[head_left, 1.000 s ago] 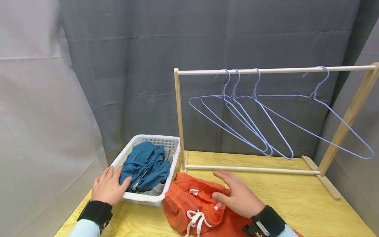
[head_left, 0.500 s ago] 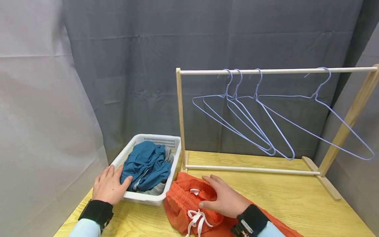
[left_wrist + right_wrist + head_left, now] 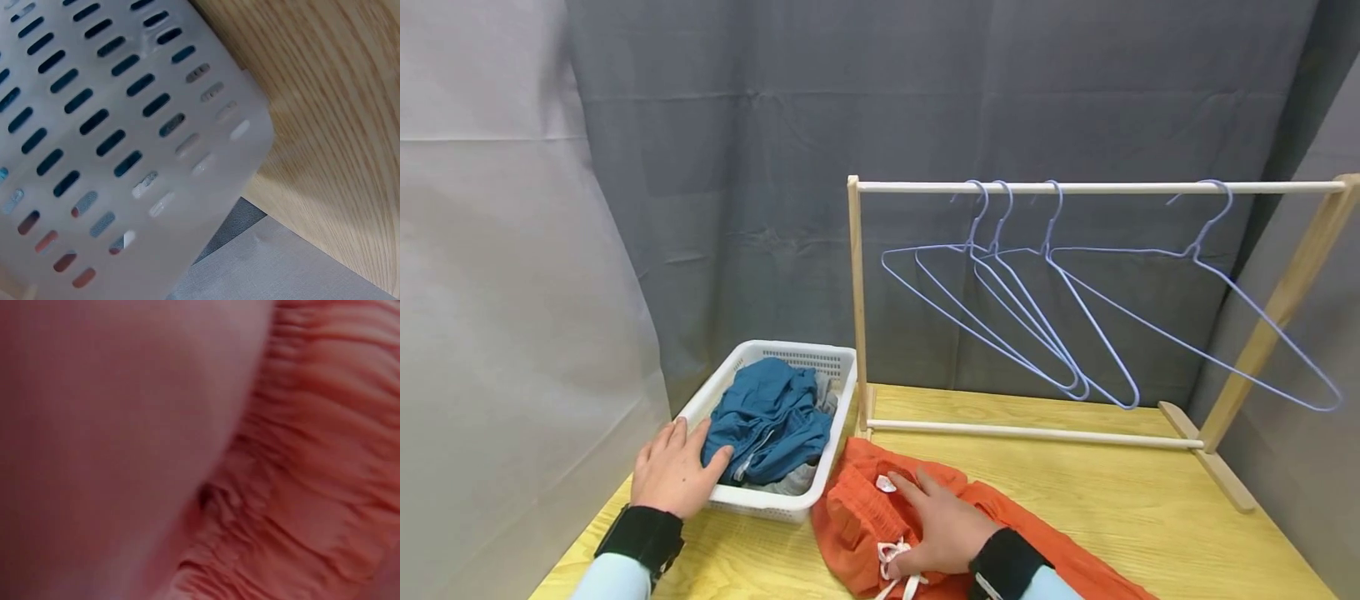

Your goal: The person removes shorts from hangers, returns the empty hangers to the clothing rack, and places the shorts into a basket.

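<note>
My left hand (image 3: 676,472) lies over the near left corner of a white perforated laundry basket (image 3: 772,502), fingers on its left rim and thumb over the near rim. The basket's slotted wall (image 3: 94,119) fills much of the left wrist view. A crumpled blue garment (image 3: 769,421) lies inside, on grey clothing (image 3: 797,482). My right hand (image 3: 951,525) rests on orange drawstring pants (image 3: 1037,542), fingers spread across the waistband and thumb by the white drawstring (image 3: 891,552). Gathered elastic fabric (image 3: 325,450) shows beside the hand in the right wrist view; the palm side is hidden.
A wooden clothes rack (image 3: 855,300) stands behind the pants, carrying several lavender wire hangers (image 3: 1093,325) on its top bar. Its lower bar (image 3: 1037,433) runs just above the wooden table (image 3: 1157,500). Grey cloth (image 3: 760,167) hangs behind, and pale sheets flank both sides.
My right hand has moved left and nearer, from over the pants down onto the waistband, whose opening now looks flatter. My left hand stays on the basket.
</note>
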Tool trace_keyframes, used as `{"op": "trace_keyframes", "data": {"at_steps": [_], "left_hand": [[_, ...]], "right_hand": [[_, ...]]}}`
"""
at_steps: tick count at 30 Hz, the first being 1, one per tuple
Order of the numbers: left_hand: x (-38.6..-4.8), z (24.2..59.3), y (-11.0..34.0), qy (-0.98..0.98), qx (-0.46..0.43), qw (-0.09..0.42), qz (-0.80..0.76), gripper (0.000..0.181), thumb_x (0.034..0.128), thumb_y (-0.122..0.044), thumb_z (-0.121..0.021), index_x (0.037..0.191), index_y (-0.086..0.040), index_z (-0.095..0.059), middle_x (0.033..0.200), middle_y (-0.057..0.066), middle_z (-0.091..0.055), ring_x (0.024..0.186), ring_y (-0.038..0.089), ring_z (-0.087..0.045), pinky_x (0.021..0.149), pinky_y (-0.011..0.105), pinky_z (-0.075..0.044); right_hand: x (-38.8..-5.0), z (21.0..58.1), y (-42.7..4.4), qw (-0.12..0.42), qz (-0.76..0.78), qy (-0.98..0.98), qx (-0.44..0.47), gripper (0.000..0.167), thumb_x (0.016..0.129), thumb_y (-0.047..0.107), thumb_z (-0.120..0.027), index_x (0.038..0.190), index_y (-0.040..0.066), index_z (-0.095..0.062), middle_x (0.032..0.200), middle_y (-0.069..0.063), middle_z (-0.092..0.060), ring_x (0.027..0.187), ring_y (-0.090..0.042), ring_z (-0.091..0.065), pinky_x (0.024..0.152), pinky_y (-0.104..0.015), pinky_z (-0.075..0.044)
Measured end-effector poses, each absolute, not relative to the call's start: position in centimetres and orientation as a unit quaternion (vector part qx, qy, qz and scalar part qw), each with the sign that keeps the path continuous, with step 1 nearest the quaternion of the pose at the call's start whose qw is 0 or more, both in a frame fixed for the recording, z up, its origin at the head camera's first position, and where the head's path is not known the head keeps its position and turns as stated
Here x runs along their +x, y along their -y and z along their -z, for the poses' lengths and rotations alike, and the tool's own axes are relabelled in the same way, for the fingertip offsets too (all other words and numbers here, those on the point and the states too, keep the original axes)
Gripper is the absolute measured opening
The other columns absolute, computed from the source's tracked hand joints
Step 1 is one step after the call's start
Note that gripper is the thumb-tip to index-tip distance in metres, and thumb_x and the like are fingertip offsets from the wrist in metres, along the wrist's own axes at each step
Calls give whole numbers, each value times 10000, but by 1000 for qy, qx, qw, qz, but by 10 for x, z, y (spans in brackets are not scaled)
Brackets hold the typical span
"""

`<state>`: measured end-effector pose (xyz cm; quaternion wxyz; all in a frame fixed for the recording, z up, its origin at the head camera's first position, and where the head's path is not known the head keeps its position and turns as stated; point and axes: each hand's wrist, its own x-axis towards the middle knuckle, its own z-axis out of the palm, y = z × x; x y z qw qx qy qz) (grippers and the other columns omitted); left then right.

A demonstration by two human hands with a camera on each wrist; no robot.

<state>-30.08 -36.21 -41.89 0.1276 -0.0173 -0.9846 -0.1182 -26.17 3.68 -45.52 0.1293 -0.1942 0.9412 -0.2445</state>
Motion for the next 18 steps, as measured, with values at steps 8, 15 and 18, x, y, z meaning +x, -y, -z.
{"op": "trace_keyframes", "data": {"at_steps": [8,15,18], "left_hand": [[-302,417,360,984,-25,133,119,744,1000,-589,-493,1481,-21,-476,1533,358,-309,1408,523,-230,1077,714,-156],[-301,419,362,985,-24,128,117,756,1002,-604,-474,1484,-21,-471,1536,358,-301,1406,524,-225,1073,721,-154],[-300,418,362,984,-23,126,120,757,1003,-603,-475,1482,-17,-472,1537,358,-299,1405,527,-223,1072,725,-150]], "right_hand": [[-259,459,-28,139,134,-961,-198,1148,610,780,-802,1576,422,-295,1547,-151,-390,1327,-459,-446,895,-649,-489],[-257,456,-24,125,111,-962,-214,1155,603,782,-803,1577,432,-289,1401,-99,-499,1195,-367,-512,796,-516,-549],[-257,455,-22,118,113,-962,-219,1151,609,746,-829,1577,440,-286,1307,-66,-524,1092,-319,-529,739,-470,-548]]}}
